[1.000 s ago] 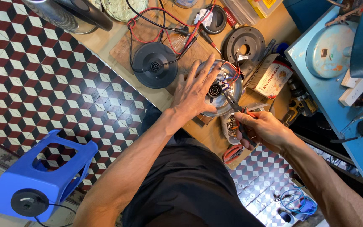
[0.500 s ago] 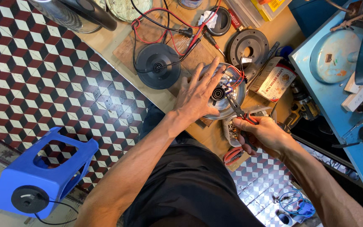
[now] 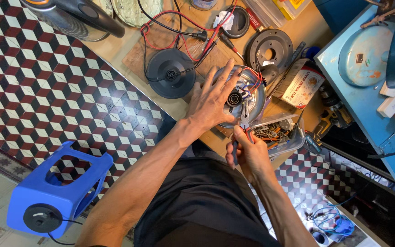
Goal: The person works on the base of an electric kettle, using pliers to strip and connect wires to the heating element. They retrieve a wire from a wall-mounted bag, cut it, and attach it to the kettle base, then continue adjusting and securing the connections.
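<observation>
My left hand [image 3: 213, 101] lies flat with spread fingers on the round metal underside of an upturned electric kettle [image 3: 258, 98], holding it on the wooden bench. Red, blue and white wires and a black round connector [image 3: 234, 97] show in the kettle's open base. My right hand [image 3: 248, 153] grips a pair of needle-nose pliers [image 3: 244, 120] with dark and red handles. The plier tips point into the base just below the black connector.
A black round kettle base [image 3: 169, 77] with its cord sits left of the kettle. A black ring-shaped cover [image 3: 269, 49], red and black test leads [image 3: 193, 29], a small box [image 3: 300, 84] and a clear tray of screws [image 3: 275, 133] lie around. A blue plastic stool [image 3: 56, 192] stands on the tiled floor.
My right hand has moved left and closer to my body, bringing the pliers upright under the kettle's connector. My left hand has stayed on the kettle, fingers spread a little wider.
</observation>
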